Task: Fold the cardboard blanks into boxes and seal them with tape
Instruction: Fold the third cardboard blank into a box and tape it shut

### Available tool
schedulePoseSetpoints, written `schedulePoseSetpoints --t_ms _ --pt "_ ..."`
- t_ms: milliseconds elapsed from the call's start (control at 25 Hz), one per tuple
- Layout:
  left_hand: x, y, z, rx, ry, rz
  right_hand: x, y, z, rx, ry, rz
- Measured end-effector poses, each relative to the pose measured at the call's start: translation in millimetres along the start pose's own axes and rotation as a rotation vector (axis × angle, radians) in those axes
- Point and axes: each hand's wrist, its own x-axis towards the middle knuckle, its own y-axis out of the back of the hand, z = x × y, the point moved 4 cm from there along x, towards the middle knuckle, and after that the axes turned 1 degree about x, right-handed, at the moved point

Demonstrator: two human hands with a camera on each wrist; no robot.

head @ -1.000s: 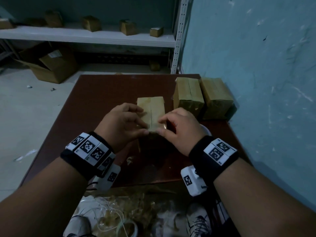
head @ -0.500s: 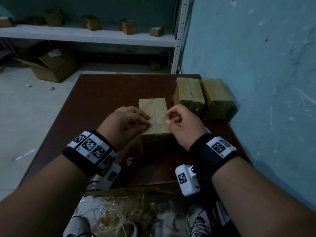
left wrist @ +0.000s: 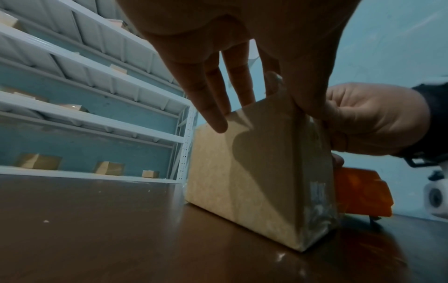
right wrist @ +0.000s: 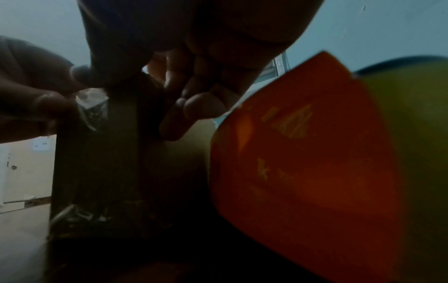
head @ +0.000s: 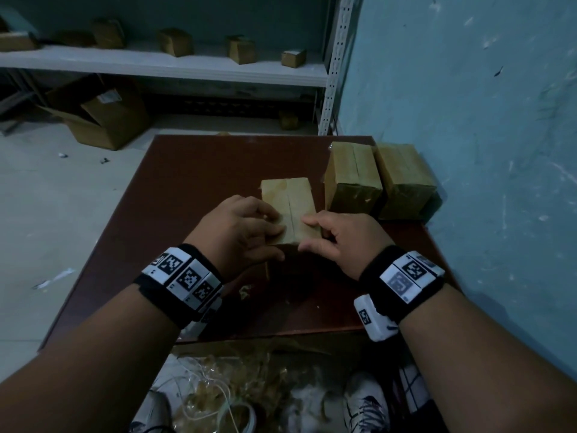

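A folded cardboard box (head: pixel 288 198) with a taped centre seam stands in the middle of the brown table (head: pixel 193 189). My left hand (head: pixel 270 237) lies on its near left top with fairly straight fingers (left wrist: pixel 213 114), thumb over the near edge. My right hand (head: pixel 307 234) pinches the near right top edge, index finger on top, thumb on the front face, the other fingers (right wrist: pixel 194 109) curled. From the left wrist, the box (left wrist: pixel 254 172) shows crinkled clear tape low on its near corner. An orange tape dispenser (left wrist: pixel 361 193) (right wrist: pixel 303 162) sits just right of the box, hidden under my right hand in the head view.
Two sealed boxes (head: pixel 352 176) (head: pixel 402 179) stand side by side at the table's far right, against the blue wall (head: pixel 468 120). White shelving (head: pixel 162 62) with several small boxes runs behind. An open carton (head: pixel 103 120) sits on the floor at left. Tape scraps (head: pixel 237 392) lie by my shoes.
My right hand has slid from the middle of the box top back to its near edge, thumb now on the front face. My left thumb has dropped over the near edge too.
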Motion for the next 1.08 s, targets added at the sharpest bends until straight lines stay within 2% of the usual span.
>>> schedulePoseSetpoints --t_ms 160,200,280,360,440,520,640,800,1000,1080 --pt "-0.1 3.3 -1.8 -0.053 0.019 0.015 -0.6 1.3 3.7 -0.03 -0.019 -0.086" --pt "0.0 4.6 -0.9 -0.095 0.069 0.011 -2.0 0.5 4.4 -0.03 -0.032 -0.104" --pt "-1.4 7.2 -0.5 -0.268 0.289 0.039 -3.2 -1.1 4.1 -0.026 -0.031 -0.101" --pt "-7.2 12.2 -2.1 -0.499 0.587 0.245 -2.6 -0.9 1.5 -0.023 -0.022 -0.095" --pt "-16.5 19.7 -3.1 -0.601 0.838 0.545 -1.7 0.2 -1.1 -0.024 -0.019 -0.1" --pt "-21.3 23.8 8.7 -0.634 0.941 0.705 0.2 0.4 -3.2 -0.034 -0.024 -0.106" --pt "-17.1 16.9 39.1 -0.752 0.921 0.686 2.8 -4.7 -3.1 -0.014 -0.043 -0.102" --pt "-6.4 -8.3 56.2 -0.666 0.926 0.541 3.1 -12.0 0.8 0.05 -0.043 -0.056" --pt "5.0 -30.3 41.1 -0.795 1.052 0.583 4.4 -14.1 5.3 0.094 -0.007 -0.059" --pt "10.6 -35.0 31.4 -0.8 1.042 0.512 4.9 -14.9 5.6 0.136 -0.006 -0.06"
